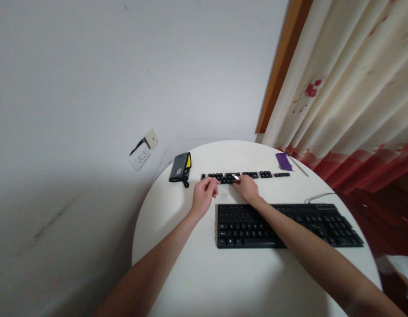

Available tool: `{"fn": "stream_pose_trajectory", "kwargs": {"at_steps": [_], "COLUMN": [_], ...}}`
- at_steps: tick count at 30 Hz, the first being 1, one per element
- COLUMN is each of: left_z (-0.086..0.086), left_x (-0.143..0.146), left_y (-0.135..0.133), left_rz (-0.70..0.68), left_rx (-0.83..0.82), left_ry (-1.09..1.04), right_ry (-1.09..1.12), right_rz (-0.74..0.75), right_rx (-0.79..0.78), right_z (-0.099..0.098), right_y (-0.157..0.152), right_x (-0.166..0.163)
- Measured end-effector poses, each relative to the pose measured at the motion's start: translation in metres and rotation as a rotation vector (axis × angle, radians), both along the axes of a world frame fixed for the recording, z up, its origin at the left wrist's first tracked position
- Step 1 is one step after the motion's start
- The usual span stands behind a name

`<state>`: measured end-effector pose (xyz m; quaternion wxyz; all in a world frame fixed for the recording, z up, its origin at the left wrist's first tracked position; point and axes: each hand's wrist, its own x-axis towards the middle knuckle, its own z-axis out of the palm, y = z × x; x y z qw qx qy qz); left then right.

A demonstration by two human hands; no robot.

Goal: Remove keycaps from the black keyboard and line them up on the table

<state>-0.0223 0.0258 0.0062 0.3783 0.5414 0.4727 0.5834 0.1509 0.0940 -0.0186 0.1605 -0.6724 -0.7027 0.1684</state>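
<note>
Loose black keycaps (226,176) stand in a row of groups across the table behind the keyboard. My left hand (205,193) is at the left part of this row, fingers curled together, thumb and forefinger close to the front keycaps. Whether anything is between those fingers is too small to tell. My right hand (246,188) is closed on a small shiny metal tool (236,177) whose end lies over the keycaps; most of it is hidden in the fingers. Below both hands lies the black keyboard (259,242), partly covered by my right forearm.
A round white table (177,273) carries everything. On its left lies a grey and yellow pouch (179,168) with a black loop. A purple cloth (284,161) and a thin stick (300,167) lie at the back right. The keyboard's cable (317,196) curves rightward. Wall and curtain (339,88) border the table.
</note>
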Motion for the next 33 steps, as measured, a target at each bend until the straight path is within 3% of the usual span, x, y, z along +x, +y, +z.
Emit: {"fn": "stream_pose_trajectory", "kwargs": {"at_steps": [7,10,14,17,19,24,29,33], "left_z": [0.002,0.001,-0.002,-0.003,-0.003,-0.003,-0.004,-0.005], "left_x": [-0.001,0.0,0.003,0.008,0.011,0.017,0.018,0.019], "left_y": [0.0,0.0,-0.005,-0.012,-0.018,-0.026,-0.024,-0.021], "left_rz": [0.047,0.056,-0.001,-0.076,-0.121,-0.197,-0.197,-0.187], "left_rx": [0.019,0.033,0.046,0.056,0.065,0.086,0.089,0.091], "left_ry": [-0.006,0.022,0.116,0.227,0.307,0.458,0.532,0.564], "right_ry": [0.107,0.341,0.63,0.608,0.572,0.605,0.641,0.528], "right_rz": [0.0,-0.013,-0.016,-0.04,-0.075,-0.119,-0.011,0.03], "right_rx": [0.117,0.258,0.383,0.497,0.498,0.259,0.097,0.092], "right_z": [0.033,0.052,0.07,0.077,0.076,0.057,0.04,0.035], "right_y": [-0.009,-0.016,-0.035,-0.055,-0.069,-0.091,-0.099,-0.104], "right_x": [0.027,0.053,0.09,0.113,0.124,0.135,0.133,0.129]}}
